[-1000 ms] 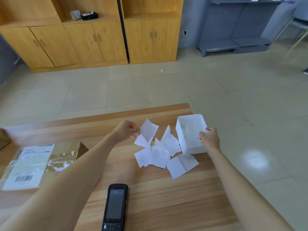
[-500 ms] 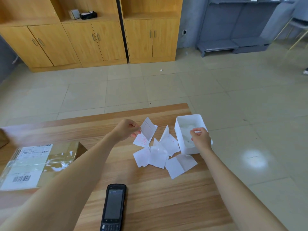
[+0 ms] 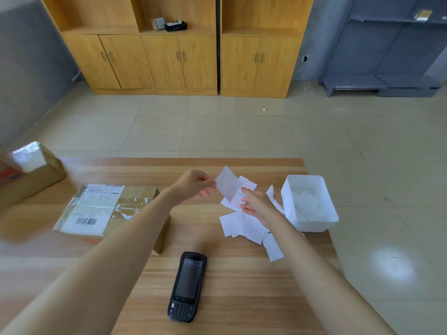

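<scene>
Black plastic lay nearest me: the handheld scanner [image 3: 188, 287], flat and screen-up on the wooden table [image 3: 242, 305]. My bare forearms stretched forward over the boards on either side of it. Past it, the heap of slips [image 3: 242, 226] lay scattered and overlapping beneath my right wrist. My right hand [image 3: 256, 204] hung just above them, fingers partly curled, with fingertip and thumb nipping the lower edge of the folded paper [image 3: 227, 186], which bore red print. My left hand [image 3: 193, 183], wrist bent, pinched the folded paper's left edge between thumb and forefinger, the other fingers tucked loosely under. The sheet stood lifted off the table between both hands. Just right of my right hand sat the white tub [image 3: 309, 201]. A taped parcel [image 3: 101, 209] lay to the left, and wooden cabinets [image 3: 179, 61] stood across the floor.
</scene>
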### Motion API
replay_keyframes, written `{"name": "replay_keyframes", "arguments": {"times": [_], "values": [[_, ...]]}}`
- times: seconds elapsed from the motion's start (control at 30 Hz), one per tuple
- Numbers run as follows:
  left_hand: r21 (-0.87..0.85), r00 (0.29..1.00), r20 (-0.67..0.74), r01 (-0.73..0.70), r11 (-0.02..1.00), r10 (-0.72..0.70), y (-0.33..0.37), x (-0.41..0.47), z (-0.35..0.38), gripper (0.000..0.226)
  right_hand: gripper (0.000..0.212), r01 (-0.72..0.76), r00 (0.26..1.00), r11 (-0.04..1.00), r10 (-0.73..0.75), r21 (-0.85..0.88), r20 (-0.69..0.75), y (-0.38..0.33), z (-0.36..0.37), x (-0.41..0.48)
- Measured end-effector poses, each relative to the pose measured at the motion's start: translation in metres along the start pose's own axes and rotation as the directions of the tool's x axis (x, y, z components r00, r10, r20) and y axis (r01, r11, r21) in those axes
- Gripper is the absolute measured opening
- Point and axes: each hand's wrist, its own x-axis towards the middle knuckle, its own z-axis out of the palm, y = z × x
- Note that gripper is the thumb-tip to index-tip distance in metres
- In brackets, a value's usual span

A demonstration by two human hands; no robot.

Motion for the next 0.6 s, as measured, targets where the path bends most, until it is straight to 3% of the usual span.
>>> {"name": "replay_keyframes", "arguments": {"times": [0.17, 0.33, 0.6], "values": [[-0.06, 0.997, -0.054, 0.052, 0.997, -0.055, -0.023, -0.026, -0.022, 0.013, 0.024, 0.012, 0.996, 0.992, -0.024, 0.129, 0.091, 0.001, 0.039, -0.009], [-0.126, 0.986, -0.116, 0.109, 0.986, -0.123, -0.048, -0.051, -0.043, 0.012, 0.005, 0.091, 0.992, 0.99, -0.1, 0.108, 0.078, -0.003, 0.065, -0.01], [-0.198, 0.946, -0.256, 0.149, 0.969, -0.198, -0.072, -0.08, -0.062, 0.022, 0.004, 0.149, 0.973, 0.984, -0.163, 0.095, 0.161, -0.01, 0.105, -0.016]]}}
